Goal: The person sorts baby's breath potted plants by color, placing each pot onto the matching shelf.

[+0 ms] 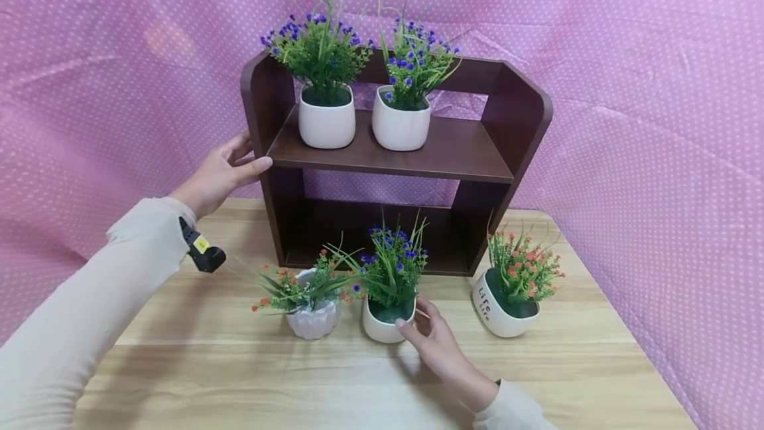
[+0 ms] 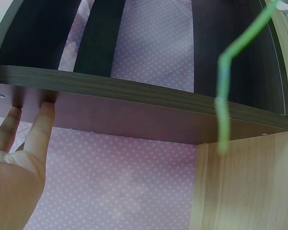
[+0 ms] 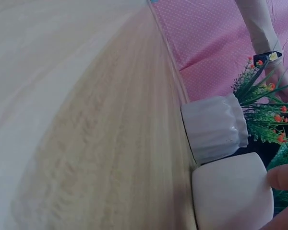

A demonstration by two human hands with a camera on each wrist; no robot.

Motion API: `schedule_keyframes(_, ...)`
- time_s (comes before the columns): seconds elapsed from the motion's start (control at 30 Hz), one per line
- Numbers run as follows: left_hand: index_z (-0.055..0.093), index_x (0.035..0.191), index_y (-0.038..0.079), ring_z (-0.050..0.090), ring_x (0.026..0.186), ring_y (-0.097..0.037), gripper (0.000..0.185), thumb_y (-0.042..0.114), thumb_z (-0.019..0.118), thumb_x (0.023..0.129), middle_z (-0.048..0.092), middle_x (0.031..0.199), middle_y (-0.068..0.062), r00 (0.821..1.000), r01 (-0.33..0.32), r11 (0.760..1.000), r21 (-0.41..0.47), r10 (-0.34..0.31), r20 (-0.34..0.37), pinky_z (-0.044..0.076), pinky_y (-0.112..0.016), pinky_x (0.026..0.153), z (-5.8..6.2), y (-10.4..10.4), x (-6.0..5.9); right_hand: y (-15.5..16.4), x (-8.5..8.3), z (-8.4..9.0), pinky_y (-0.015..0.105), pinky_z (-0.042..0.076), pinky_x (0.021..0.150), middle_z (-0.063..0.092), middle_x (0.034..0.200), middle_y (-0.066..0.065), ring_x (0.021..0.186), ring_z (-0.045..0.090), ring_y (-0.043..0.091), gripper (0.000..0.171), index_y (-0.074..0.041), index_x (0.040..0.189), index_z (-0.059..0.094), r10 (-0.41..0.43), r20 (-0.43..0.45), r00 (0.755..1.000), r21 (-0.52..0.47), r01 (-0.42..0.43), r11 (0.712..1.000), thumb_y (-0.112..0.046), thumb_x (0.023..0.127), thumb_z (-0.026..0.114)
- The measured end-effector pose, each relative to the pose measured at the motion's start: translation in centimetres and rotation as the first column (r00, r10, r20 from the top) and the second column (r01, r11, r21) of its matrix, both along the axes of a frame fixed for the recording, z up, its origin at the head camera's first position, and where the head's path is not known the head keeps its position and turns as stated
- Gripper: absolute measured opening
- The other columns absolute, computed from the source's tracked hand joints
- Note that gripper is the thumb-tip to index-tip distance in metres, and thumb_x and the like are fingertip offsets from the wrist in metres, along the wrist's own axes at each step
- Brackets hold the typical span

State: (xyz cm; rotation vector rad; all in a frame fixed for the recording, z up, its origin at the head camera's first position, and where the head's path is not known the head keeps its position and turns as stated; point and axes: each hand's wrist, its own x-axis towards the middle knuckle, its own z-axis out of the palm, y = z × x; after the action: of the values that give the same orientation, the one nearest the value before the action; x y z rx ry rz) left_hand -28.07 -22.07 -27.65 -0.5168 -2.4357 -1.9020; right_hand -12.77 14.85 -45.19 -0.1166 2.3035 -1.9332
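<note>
Head view shows the purple-flowered pot [image 1: 384,325], smooth, white and rounded, standing on the pale wooden table [image 1: 597,363] just before the dark brown shelf [image 1: 394,154]. The right hand [image 1: 438,344] curls its fingers against the pot's right side. The left hand [image 1: 221,174], fingers straight, presses the shelf's left side panel. Touching the pot's left stands a ribbed white pot [image 1: 312,318] of orange flowers; to the right, apart, a tilted pot [image 1: 498,314] reads "Life".
</note>
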Motion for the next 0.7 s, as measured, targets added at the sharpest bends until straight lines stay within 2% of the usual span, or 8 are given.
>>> schedule_keyframes(0.3,0.023,0.153,0.024,0.030,0.141,-0.030,0.070,0.019,0.061,0.095,0.025,0.158,-0.008,1.000,0.001,1.000,0.007,-0.001,-0.017,0.048,-0.021,0.096,0.0,0.0,-0.1,0.3,-0.4,-0.1,0.053,0.037,0.107,0.037,0.142,0.035,0.131,0.039,0.045,0.072,0.012,0.144,0.024,0.007,0.021,1.000,0.024,-0.007,1.000,-0.023,0.094,0.062)
schedule_keyframes(0.47,0.024,0.153,0.024,0.031,0.140,-0.031,0.069,0.019,0.061,0.095,0.025,0.158,-0.008,1.000,0.000,1.000,0.006,0.000,-0.021,0.048,-0.021,0.096,0.0,0.0,-0.1,0.7,-0.7,0.1,0.052,0.036,0.108,0.040,0.140,0.035,0.131,0.040,0.044,0.070,0.014,0.143,0.024,0.038,0.016,0.999,-0.006,-0.038,0.999,-0.018,0.093,0.062)
schedule_keyframes(0.7,0.024,0.153,0.025,0.032,0.140,-0.031,0.069,0.020,0.061,0.095,0.026,0.157,-0.007,1.000,-0.008,1.000,-0.002,0.008,-0.014,0.047,-0.025,0.100,-0.1,0.1,-0.1,1.2,-1.4,0.2,0.050,0.036,0.108,0.043,0.139,0.033,0.130,0.043,0.043,0.062,0.013,0.142,0.027,0.054,-0.022,0.998,0.006,-0.054,0.999,-0.009,0.093,0.058)
